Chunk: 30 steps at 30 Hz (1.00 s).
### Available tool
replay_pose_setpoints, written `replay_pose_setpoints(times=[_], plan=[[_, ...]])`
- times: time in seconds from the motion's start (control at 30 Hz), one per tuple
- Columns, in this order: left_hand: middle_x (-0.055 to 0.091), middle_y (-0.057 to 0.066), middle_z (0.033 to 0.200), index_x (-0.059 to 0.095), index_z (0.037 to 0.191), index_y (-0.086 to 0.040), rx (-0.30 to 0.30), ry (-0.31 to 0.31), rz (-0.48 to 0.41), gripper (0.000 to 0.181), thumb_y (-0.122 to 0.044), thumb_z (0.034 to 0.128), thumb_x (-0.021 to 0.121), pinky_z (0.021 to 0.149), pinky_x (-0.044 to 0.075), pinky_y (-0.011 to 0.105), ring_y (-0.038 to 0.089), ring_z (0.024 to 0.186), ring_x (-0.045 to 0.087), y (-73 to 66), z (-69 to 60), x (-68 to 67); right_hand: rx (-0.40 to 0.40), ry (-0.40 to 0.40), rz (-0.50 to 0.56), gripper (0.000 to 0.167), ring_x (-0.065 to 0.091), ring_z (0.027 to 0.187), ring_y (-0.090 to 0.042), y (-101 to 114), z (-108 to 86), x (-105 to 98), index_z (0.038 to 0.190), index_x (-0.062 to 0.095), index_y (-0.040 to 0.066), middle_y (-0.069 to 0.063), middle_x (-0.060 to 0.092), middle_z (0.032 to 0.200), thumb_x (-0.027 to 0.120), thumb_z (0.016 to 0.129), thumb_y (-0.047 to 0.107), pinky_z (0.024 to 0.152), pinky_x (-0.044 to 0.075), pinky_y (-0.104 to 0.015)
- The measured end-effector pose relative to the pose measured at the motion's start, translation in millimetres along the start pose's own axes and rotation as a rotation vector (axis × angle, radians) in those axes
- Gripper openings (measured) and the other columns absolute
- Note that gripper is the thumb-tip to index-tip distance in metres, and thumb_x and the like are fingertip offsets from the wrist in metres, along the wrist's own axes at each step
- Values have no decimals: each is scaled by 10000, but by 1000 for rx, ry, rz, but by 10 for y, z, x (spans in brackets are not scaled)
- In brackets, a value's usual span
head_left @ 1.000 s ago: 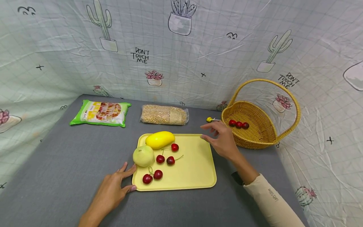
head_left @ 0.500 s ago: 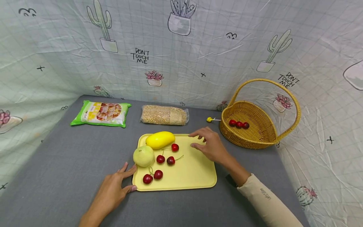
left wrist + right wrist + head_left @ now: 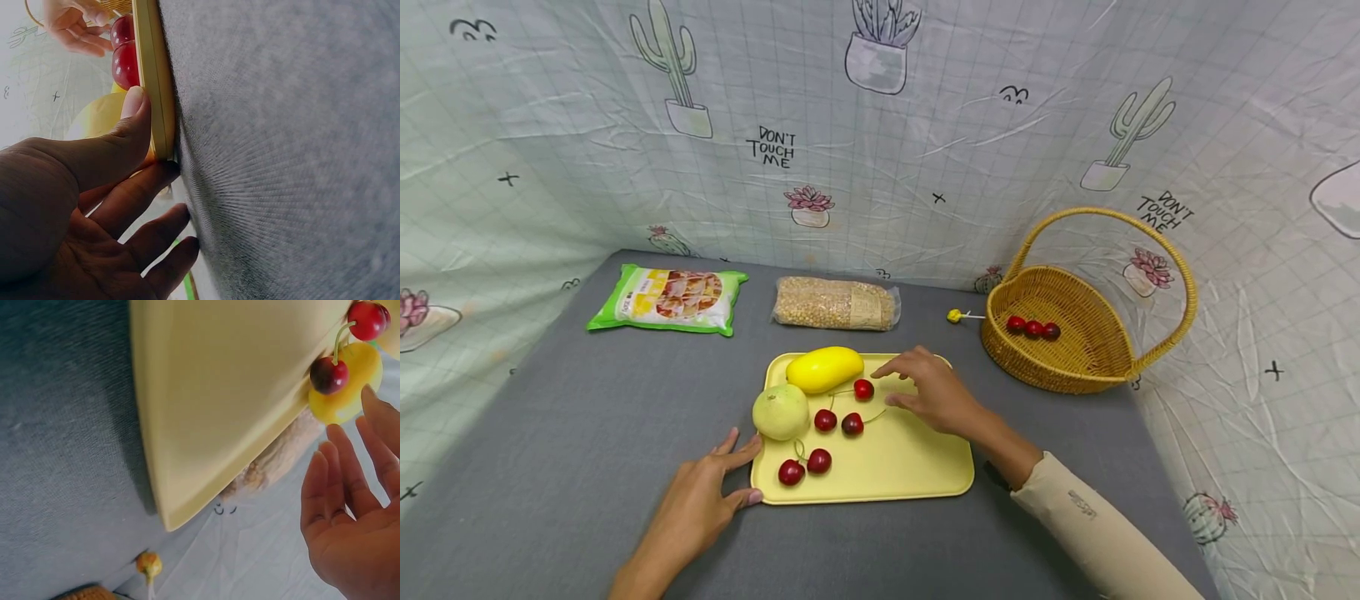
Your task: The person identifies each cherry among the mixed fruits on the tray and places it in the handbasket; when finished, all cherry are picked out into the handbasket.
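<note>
The red cherry nearest the right hand lies on the yellow tray, just beside the long yellow fruit; the right hand's fingers stand apart from its thumb and hold nothing. The left hand has its fingers spread, thumb and forefinger against the tray's left side. Risk, in my judgement: a fingertip's nudge could set this round cherry rolling, and a low thumb could snag the stem of the dark cherry. Uneven pressure from the left hand could shift the tray. Orientation: the red cherry's body is nearly round, without a clear long axis; its own stem runs left, along the yellow fruit's near side. The tray's long axis runs left to right.
</note>
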<state>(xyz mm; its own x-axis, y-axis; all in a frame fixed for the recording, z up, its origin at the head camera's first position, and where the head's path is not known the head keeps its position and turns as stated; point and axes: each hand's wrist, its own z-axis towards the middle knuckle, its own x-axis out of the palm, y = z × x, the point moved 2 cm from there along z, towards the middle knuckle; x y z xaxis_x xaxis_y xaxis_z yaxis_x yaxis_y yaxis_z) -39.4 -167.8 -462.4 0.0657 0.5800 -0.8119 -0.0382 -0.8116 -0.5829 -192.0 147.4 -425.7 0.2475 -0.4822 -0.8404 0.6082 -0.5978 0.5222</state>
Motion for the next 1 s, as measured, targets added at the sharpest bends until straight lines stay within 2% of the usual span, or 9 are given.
replay_pose_setpoints(times=[0.2, 0.47, 0.73, 1.0], plan=[[531, 307, 1535, 670, 1456, -147, -19, 20, 2, 745, -246, 769, 941, 1034, 524, 656, 552, 1331, 591, 4, 5, 5, -18, 79, -24, 387, 604, 1105, -263, 31, 59, 64, 1302, 762, 158, -36, 762, 1281, 840, 924, 122, 924, 518, -403], [541, 309, 1525, 677, 1447, -138, -7, 5, -4, 738, -232, 766, 944, 1032, 526, 654, 550, 1328, 595, 9, 5, 10, -7, 140, -78, 400, 591, 1188, -239, 79, 141, 116, 1334, 749, 186, -33, 746, 1288, 817, 945, 126, 974, 539, -436], [552, 305, 1517, 687, 1434, -132, 5, -4, -6, 734, -235, 756, 948, 1027, 530, 648, 541, 1330, 598, 9, 5, 14, -19, 158, -109, 400, 590, 1189, -251, 113, 165, 150, 1323, 753, 182, -35, 740, 1270, 819, 937, 103, 934, 541, -436], [548, 308, 1520, 689, 1434, -139, 1, -7, -2, 735, -240, 755, 950, 1018, 535, 645, 549, 1311, 608, 7, -2, 12, -15, 159, -129, 401, 581, 1146, -225, 112, 173, 162, 1316, 758, 210, -17, 742, 1237, 825, 933, 111, 869, 515, -384]])
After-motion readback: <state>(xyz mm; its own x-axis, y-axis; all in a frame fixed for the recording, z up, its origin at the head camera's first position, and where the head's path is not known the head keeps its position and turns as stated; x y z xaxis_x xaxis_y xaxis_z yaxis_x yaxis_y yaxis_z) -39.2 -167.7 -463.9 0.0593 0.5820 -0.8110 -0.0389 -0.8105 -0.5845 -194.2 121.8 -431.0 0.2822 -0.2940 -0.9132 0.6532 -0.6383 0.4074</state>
